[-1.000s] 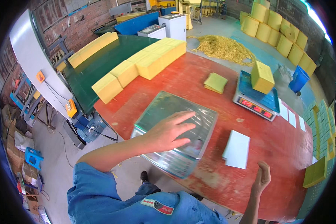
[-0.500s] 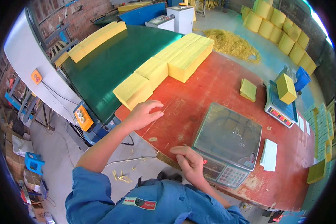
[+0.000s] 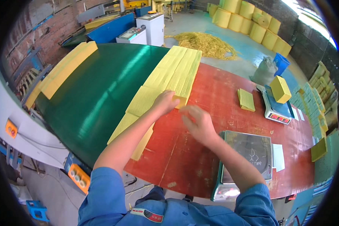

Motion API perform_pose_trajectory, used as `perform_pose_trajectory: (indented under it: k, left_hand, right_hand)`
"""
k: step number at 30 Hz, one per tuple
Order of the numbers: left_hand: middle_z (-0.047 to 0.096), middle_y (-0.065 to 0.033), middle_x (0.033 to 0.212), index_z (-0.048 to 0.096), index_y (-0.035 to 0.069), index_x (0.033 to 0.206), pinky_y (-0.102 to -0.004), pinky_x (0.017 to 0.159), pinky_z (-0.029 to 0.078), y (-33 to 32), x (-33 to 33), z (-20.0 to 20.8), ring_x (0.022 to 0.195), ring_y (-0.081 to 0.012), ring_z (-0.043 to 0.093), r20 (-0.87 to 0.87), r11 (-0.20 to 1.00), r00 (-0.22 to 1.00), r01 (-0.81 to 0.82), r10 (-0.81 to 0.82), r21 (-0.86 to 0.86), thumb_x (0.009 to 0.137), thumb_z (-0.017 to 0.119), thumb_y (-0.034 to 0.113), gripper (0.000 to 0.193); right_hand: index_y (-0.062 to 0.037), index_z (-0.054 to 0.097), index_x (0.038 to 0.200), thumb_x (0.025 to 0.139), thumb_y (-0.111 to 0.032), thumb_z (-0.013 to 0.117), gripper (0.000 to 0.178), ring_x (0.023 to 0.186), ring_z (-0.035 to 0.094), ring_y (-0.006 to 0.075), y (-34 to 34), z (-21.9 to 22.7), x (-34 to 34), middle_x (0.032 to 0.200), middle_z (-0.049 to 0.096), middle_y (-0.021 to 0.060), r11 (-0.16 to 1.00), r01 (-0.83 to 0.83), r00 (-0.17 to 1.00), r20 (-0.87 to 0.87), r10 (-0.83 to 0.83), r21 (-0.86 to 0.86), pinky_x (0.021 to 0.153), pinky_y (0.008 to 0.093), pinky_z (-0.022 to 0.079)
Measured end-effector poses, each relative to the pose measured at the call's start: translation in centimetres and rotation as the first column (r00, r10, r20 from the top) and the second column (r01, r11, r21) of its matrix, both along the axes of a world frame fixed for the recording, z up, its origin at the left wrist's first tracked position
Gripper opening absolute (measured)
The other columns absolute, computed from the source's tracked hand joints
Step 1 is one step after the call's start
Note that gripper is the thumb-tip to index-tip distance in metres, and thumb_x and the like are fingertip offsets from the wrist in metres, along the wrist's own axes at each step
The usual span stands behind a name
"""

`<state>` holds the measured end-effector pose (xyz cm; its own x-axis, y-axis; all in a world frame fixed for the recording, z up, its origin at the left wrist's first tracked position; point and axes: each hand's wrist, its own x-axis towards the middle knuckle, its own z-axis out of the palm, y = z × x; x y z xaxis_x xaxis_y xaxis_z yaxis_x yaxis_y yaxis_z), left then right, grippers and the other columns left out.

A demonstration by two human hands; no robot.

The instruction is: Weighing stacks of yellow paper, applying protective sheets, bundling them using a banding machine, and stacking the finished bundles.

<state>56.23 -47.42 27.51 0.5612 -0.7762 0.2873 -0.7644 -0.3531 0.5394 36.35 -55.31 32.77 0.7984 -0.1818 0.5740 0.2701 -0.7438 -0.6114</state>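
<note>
A row of yellow paper stacks (image 3: 169, 69) lies along the seam between the green conveyor belt (image 3: 98, 90) and the red tabletop (image 3: 203, 162). Over the near end of the longer stacks is my left hand (image 3: 165, 103), its fingers loosely bent and thumb apart; whether it presses on the paper is hard to tell. Just to its right, above the red top, my right hand (image 3: 198, 123) points its half-curled fingers at the same stack end, holding nothing visible. Below my right forearm sits a scale (image 3: 248, 150) with a dark flat pan, partly covered by the arm.
At the right, a second scale (image 3: 278, 109) carries a yellow paper block (image 3: 280, 89). A small yellow stack (image 3: 246, 100) and white sheets (image 3: 278, 158) lie on the table. Beyond are a yellow scrap heap (image 3: 205, 44) and large rolls (image 3: 248, 19). An orange button box (image 3: 79, 177) hangs left.
My view has shifted forward. Both hands have moved to the near end of the longer yellow stacks, the right one coming away from the near scale.
</note>
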Motion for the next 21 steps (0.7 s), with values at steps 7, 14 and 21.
perform_pose_trajectory:
  k: [7, 14, 21]
  left_hand:
    - [0.057, -0.0242, 0.13, 0.062, -0.005, 0.112, -0.0466, 0.1, 0.045, -8.4, 6.4, -4.4, 0.117, -0.0399, 0.056, 0.174, 0.99, 0.982, 0.055, -0.077, 0.131, 0.091, 0.054, 0.021, 0.034]
    - [0.063, -0.0245, 0.109, 0.063, -0.006, 0.105, -0.0485, 0.093, 0.046, -9.5, 5.9, -8.2, 0.103, -0.0413, 0.058, 0.27, 0.959, 0.962, 0.042, 0.037, -0.281, 0.083, 0.062, 0.018, 0.032]
    - [0.062, -0.0244, 0.113, 0.064, -0.007, 0.103, -0.0473, 0.095, 0.046, -5.5, -1.0, -7.5, 0.106, -0.0413, 0.058, 0.234, 0.973, 0.965, 0.16, -0.119, -0.165, 0.082, 0.065, 0.017, 0.032]
  right_hand:
    - [-0.0057, 0.066, 0.111, 0.084, -0.007, 0.057, 0.029, 0.108, 0.061, 0.0359, -9.8, -5.5, 18.4, 0.107, 0.067, 0.0175, 0.908, 0.382, 0.915, -0.069, -0.398, -0.173, 0.092, 0.0441, 0.05]
    - [-0.0146, 0.071, 0.114, 0.091, -0.025, 0.045, 0.036, 0.119, 0.057, 0.03, -13.7, -9.9, 22.3, 0.122, 0.066, 0.0103, 0.877, 0.348, 0.867, -0.241, -0.436, -0.331, 0.099, 0.046, 0.044]
    - [-0.0082, 0.07, 0.104, 0.086, -0.02, 0.051, 0.029, 0.109, 0.062, 0.0318, -9.7, -9.5, 13.6, 0.111, 0.07, 0.0114, 0.84, 0.461, 0.818, -0.23, -0.527, -0.286, 0.093, 0.0458, 0.048]
